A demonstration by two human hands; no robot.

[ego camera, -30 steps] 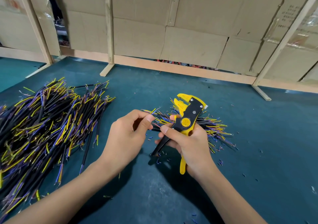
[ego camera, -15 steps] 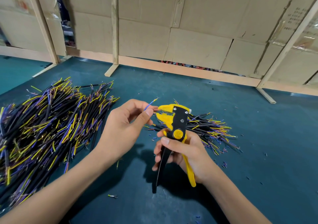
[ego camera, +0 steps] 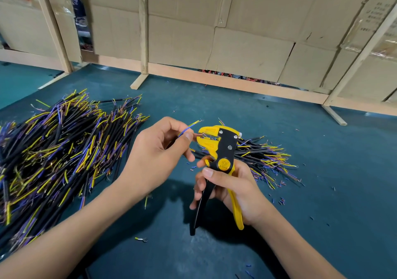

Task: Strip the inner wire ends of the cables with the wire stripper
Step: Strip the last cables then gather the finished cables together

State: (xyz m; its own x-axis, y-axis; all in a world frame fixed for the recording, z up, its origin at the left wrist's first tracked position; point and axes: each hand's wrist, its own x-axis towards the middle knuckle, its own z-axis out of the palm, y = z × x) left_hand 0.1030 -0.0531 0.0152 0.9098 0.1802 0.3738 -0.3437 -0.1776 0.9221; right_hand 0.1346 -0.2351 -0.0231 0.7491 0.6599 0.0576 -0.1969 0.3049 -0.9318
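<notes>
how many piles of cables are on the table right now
2: a big pile of cables left of the left hand, and a smaller pile behind the right hand.

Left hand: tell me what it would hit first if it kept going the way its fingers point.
The left hand points right, pinching a cable's inner wires. Straight on, it would likely first meet the yellow head of the wire stripper, held by the right hand. Depth between them is unclear.

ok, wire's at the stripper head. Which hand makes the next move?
Right, probably. The right hand already grips the yellow-and-black wire stripper by its spread handles, ready to squeeze; the left hand only pinches the cable's wire ends.
</notes>
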